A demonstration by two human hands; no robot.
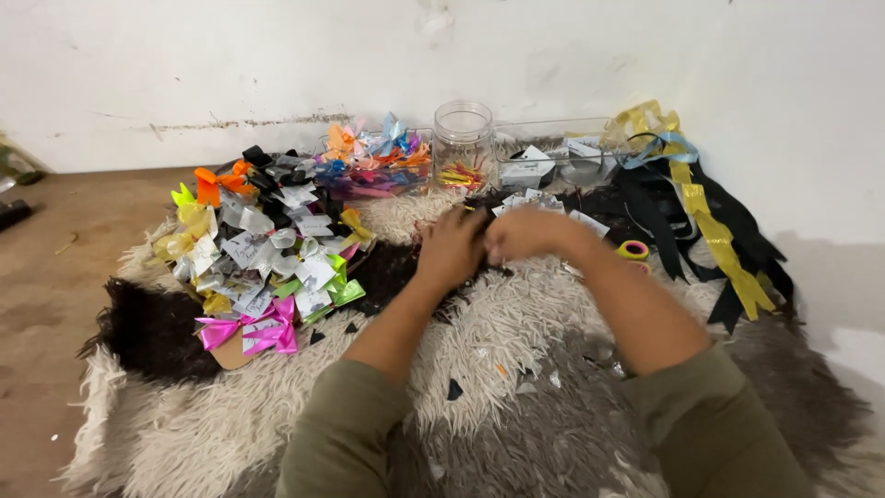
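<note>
Left hand [452, 247] and right hand [525, 231] meet knuckle to knuckle over shaggy cream-grey rug [498, 323], fingers curled; what they pinch hidden, cannot tell. Glossy ribbon bows [267, 258] heaped left. Glass jar [463, 143] behind. Gold ribbon [710, 221] over black strips right.

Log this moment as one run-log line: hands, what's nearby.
left hand: meets right, contents hidden | right hand: same | rug: shaggy | bow pile: left | glass jar: behind | ribbons: right
</note>
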